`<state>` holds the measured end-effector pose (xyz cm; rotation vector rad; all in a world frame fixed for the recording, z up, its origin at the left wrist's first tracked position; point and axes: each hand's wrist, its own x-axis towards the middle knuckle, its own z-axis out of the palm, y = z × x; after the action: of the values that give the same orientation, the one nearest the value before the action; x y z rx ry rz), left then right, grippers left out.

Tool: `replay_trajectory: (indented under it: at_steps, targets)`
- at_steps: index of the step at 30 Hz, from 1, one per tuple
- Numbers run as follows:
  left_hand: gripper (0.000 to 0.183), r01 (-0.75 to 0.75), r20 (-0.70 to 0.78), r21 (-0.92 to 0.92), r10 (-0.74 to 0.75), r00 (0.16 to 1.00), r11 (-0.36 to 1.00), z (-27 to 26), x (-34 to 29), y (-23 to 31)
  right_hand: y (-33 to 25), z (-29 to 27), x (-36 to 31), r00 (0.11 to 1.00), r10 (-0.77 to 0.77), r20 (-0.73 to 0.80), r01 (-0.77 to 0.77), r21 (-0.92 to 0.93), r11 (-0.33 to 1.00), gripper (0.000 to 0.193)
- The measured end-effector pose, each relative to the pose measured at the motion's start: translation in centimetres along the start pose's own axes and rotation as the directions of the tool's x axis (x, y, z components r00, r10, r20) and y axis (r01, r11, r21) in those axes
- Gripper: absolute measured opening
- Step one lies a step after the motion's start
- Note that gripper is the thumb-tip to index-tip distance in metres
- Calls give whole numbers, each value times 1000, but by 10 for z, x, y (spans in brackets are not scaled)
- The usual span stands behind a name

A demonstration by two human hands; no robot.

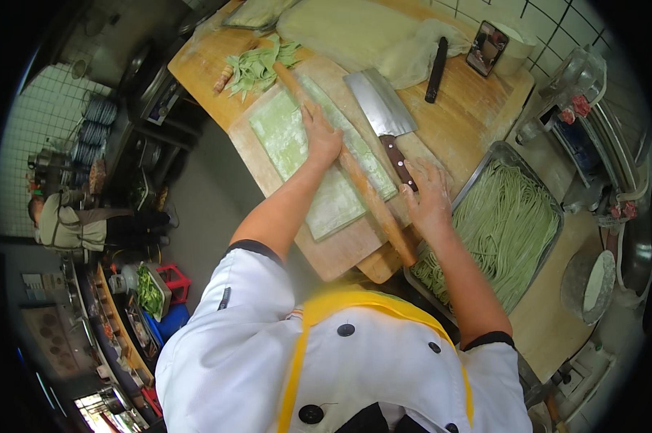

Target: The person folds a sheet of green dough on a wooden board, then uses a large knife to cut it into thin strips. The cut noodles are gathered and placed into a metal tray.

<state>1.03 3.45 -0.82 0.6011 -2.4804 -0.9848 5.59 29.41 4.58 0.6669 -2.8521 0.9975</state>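
Note:
My left hand is closed around a long wooden rolling pin. The pin lies lengthwise over a flour-dusted stack of green dough sheets on a pale wooden board. To the right of the dough, my right hand has its fingers spread. Its fingertips come up to the brown handle of a wide-bladed cleaver; whether they touch it I cannot tell. The cleaver lies flat on the board, blade pointing away from me.
Cut green dough strips lie beyond the board. A metal tray of green noodles stands on the right. Farther back are a plastic-covered dough sheet, a black-handled tool and a propped phone. Another person stands far left.

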Motion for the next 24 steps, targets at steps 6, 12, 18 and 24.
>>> replay_trajectory:
  at_steps: [6, 12, 18, 24]
  targets:
    - [72, 55, -116, -90, -65, 991, 994, 24, 32, -1, 15, 19, 18, 981, 40, 188, -53, 66, 996, 51]
    - [68, -73, -175, -59, 61, 983, 996, 34, 50, -1, 22, 34, 46, 974, 130, 183, -156, 138, 978, 55]
    - [64, -59, -198, -37, 51, 979, 998, 45, 50, -8, 16, -3, 33, 951, 208, 230, -268, 272, 924, 44]
    - [61, -170, 48, 630, 181, 982, 758, 49, 64, -43, 11, -25, -12, 976, 157, 152, -214, 530, 821, 39]
